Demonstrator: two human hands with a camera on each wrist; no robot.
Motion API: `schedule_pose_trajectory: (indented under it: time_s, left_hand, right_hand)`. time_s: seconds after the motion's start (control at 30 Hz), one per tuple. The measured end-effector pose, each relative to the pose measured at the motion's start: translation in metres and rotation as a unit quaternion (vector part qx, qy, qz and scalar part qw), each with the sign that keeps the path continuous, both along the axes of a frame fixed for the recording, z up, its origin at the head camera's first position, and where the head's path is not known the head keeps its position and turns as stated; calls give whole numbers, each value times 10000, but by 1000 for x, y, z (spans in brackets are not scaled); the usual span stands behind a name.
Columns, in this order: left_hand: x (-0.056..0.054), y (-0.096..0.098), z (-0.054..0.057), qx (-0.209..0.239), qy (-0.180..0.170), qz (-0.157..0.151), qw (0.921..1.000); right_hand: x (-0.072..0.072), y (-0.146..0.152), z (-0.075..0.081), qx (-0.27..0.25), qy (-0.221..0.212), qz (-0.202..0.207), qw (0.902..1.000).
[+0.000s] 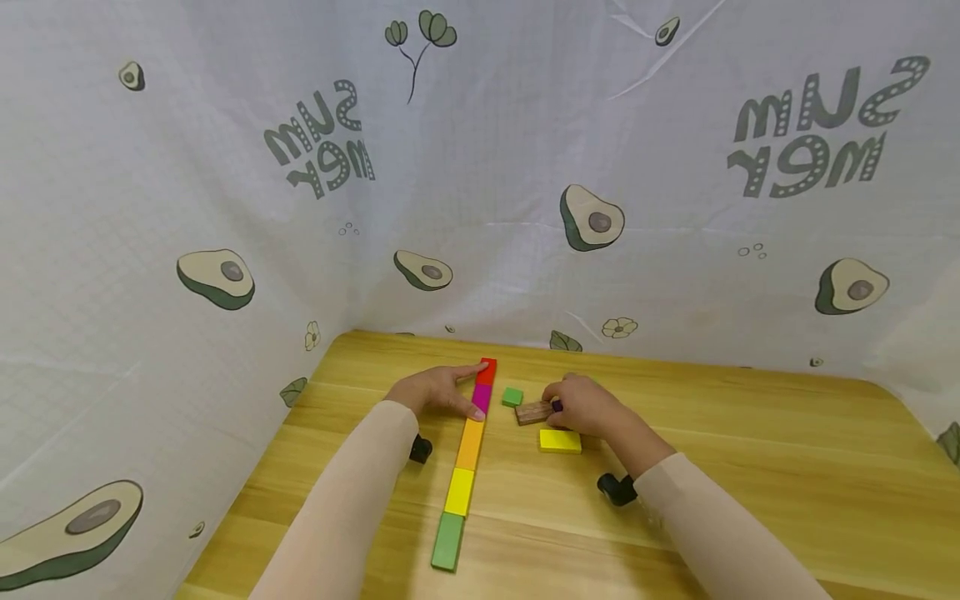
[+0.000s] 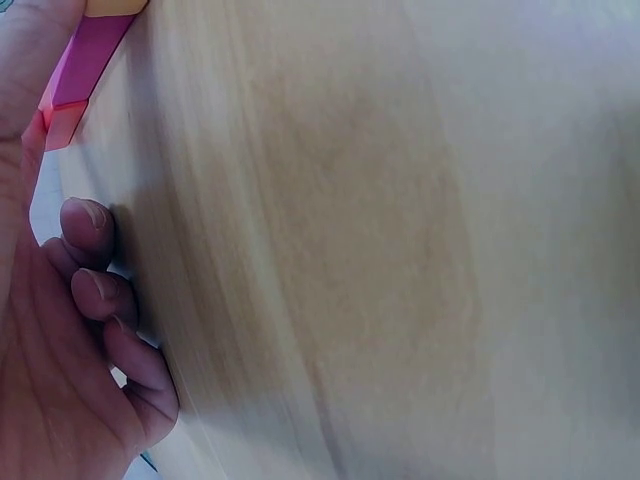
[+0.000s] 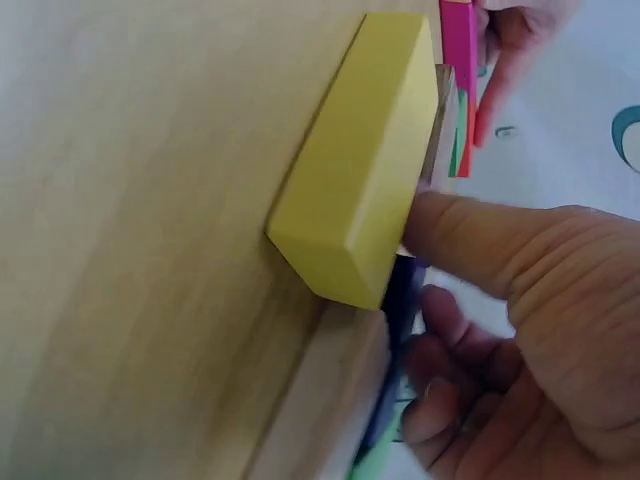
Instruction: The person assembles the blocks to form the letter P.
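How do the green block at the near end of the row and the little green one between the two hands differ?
The end green block is long; the little green block looks nearly square on top. The end green block touches a yellow block in line; the little green block lies beside the row. Both are green and lie on the table.

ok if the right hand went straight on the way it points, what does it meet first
The right hand would likely meet the brown wooden block first; whether they already touch is unclear.
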State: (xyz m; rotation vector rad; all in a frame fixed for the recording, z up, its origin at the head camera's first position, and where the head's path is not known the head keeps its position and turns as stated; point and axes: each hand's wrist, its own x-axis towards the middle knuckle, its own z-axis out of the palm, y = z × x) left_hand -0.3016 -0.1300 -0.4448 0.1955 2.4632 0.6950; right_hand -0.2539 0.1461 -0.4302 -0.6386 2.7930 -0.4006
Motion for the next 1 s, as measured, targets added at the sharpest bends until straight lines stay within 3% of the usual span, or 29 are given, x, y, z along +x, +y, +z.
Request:
schedule_pose_trajectory:
  time_s: [0.13,0.23,0.4,0.53,0.7,1.0]
  left_hand:
    - [0,0,-1,-1,10,-28,10000]
    - [0,1,-1,-5,-21,-53,10000]
    - [-2,2,-2,-86,-87,27,9999]
    - [-5,2,-3,-159,-71,71,9998]
    - [-6,1,-5,-152,-100,123,9998]
    - [-6,0,-3,-153,-151,189,9996]
  right_hand:
    - [-7,2,-6,-679,-139,67,9976]
    - [-15,2,-10,-1359,-193,13,9905]
    - [-36,-4,-14,-2054,-35,-600,9768]
    - [-54,-7,-19,-1826,-142,-1200,9757]
    - [-72,-9,-28,-1313,-307,-1455,9801]
    - [-81,-19,-30,-1085,-372,-1753,9778]
